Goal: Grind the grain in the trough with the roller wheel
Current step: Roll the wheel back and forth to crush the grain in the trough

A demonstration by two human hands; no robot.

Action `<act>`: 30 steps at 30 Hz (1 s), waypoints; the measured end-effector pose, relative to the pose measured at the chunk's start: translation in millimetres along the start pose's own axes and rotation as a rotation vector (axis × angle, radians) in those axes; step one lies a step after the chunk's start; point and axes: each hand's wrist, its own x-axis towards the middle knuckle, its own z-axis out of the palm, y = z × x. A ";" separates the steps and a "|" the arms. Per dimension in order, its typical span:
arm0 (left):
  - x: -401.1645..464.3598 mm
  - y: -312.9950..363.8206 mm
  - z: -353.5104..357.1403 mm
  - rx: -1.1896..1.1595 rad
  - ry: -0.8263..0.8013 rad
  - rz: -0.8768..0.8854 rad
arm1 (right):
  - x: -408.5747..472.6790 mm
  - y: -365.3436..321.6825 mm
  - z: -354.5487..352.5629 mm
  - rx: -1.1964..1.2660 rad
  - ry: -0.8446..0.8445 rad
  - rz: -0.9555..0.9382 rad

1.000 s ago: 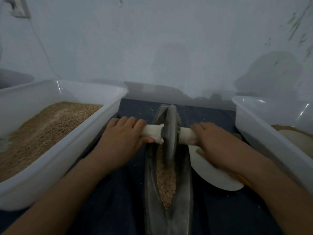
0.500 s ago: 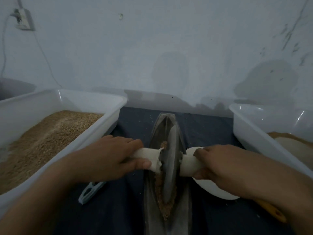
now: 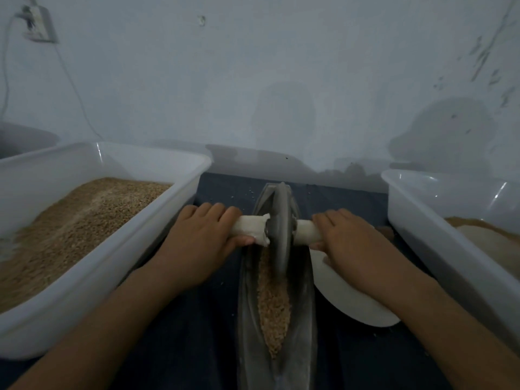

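Grip of left hand (image 3: 202, 243) and right hand (image 3: 351, 243) tight around roller wheel (image 3: 278, 232) handle ends, above grain (image 3: 273, 305) in trough (image 3: 247, 319)

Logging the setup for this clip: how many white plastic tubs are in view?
2. One tub stands left of the trough, heaped with grain. The other tub stands on the right, cut off by the frame edge. More may lie out of view.

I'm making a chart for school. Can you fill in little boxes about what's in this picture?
left hand: grips the white-wrapped handle
right hand: grips the handle's other end
roller wheel: upright, at the trough's far end
trough: long, dark, lying on dark cloth
grain: strip along the trough's middle
left bin: white, holds brown grain
right bin: white, partly out of view
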 end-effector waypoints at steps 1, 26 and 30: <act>-2.0 -3.4 -4.0 -0.002 -0.023 0.043 | -3.6 -1.9 -5.7 0.006 -0.029 -0.020; -0.1 -8.5 -4.3 -0.012 -0.083 0.103 | -5.7 -4.7 -14.1 0.006 -0.079 -0.032; -11.9 -14.6 -29.4 -0.223 -0.325 0.211 | -24.1 -11.5 -37.1 0.013 -0.231 -0.094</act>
